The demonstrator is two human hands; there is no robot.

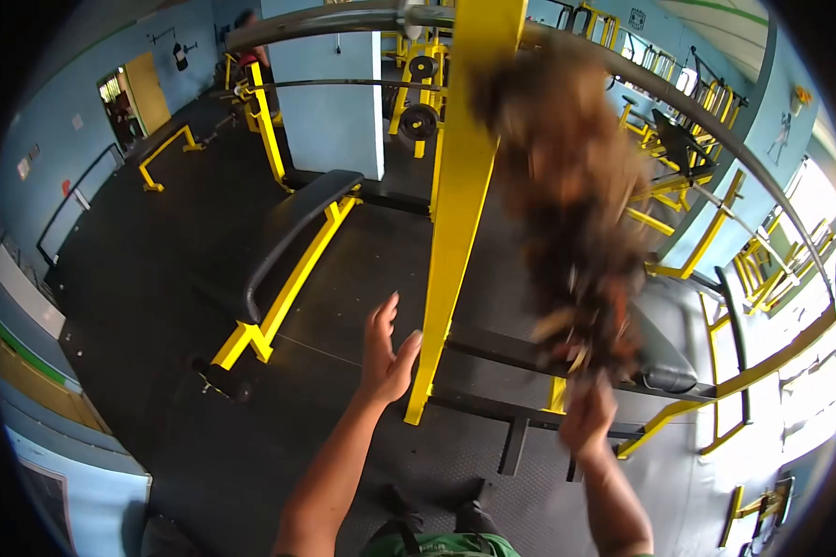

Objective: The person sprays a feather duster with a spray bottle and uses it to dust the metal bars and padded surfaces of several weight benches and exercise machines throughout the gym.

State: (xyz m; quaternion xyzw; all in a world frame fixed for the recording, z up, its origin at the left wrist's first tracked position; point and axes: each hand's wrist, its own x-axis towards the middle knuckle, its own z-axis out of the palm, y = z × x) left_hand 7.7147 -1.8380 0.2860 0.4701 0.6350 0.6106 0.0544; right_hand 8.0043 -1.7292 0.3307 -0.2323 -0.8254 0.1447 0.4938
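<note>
My right hand (589, 418) is closed around the lower end of a feather duster (576, 186), whose brown feathers are blurred by motion. The duster stands up from the hand, in front of the barbell and to the right of a yellow upright post (455, 186). Just left of that post, my left hand (388, 357) is raised with its fingers apart and nothing in it.
A black padded bench (297, 223) on a yellow frame stands at the left. A long metal bar (715, 116) crosses the top. Another padded bench (659, 353) lies behind the duster at the right. A person (251, 46) is far back at upper left.
</note>
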